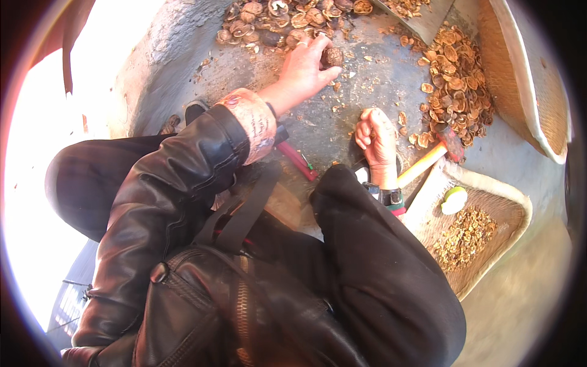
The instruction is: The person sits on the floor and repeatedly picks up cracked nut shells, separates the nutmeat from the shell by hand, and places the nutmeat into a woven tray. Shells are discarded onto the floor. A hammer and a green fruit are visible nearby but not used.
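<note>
My left hand (306, 64) reaches forward over the grey floor, with a whole walnut (333, 58) between thumb and fingers. Just beyond it lies a heap of walnuts (284, 19), some with gaps in their shells. My right hand (377, 135) is curled into a fist near my right knee; nothing shows in it, though its palm is hidden. Beside that wrist, a hammer (424, 161) with a wooden handle and reddish head rests across the corner of a shallow woven basket (516, 202). The basket holds walnut kernels (465, 238) and a pale green object (454, 200).
Broken walnut shells (454, 87) are heaped on the right, beside a flat metal piece (424, 23). A larger woven basket (509, 87) stands beyond them. A pink-handled tool (296, 160) lies near my left cuff. The rough wall (158, 59) rises at the left.
</note>
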`<state>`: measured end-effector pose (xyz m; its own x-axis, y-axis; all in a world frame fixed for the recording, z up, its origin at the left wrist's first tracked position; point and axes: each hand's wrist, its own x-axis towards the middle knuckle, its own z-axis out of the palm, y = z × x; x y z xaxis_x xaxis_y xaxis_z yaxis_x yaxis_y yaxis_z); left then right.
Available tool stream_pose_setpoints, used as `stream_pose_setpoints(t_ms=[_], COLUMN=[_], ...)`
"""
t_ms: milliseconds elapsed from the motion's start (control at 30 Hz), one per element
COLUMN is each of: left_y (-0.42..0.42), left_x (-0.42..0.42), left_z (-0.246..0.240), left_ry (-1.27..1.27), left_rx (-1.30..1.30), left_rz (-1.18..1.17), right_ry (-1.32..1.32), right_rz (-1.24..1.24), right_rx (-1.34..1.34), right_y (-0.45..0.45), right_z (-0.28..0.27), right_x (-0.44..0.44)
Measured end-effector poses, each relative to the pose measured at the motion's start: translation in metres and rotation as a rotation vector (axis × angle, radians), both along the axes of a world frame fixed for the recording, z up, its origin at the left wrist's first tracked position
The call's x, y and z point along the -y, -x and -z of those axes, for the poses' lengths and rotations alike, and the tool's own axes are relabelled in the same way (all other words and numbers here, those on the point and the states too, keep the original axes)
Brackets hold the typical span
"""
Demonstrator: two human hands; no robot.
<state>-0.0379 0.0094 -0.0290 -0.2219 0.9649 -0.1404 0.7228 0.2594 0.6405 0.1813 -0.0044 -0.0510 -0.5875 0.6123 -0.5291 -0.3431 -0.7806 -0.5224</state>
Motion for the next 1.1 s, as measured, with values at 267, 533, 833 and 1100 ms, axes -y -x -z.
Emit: stream_pose_setpoints(t_ms=[267, 533, 833, 1100], left_y=[-0.028, -0.050, -0.033, -0.004], left_x=[-0.004, -0.008, 0.016, 0.052], left_z=[-0.042, -0.119, -0.225, -0.284], left_ry=[0.237, 0.220, -0.103, -0.432], left_rx=[1.112, 1.549, 1.627, 1.370], left_rz=[-0.050, 0.136, 0.358, 0.337], right_ry=[-0.033, -0.641, -1.113, -1.321], right_rz=[0.125, -0.400, 0.036, -0.286], right_rx=[0.184, 2.258, 1.174, 0.989], right_y=[-0.062, -0.238, -0.082, 0.082], right_z=[-0.028, -0.146, -0.370, -0.411], right_x=[0.007, 0.035, -0.025, 0.002])
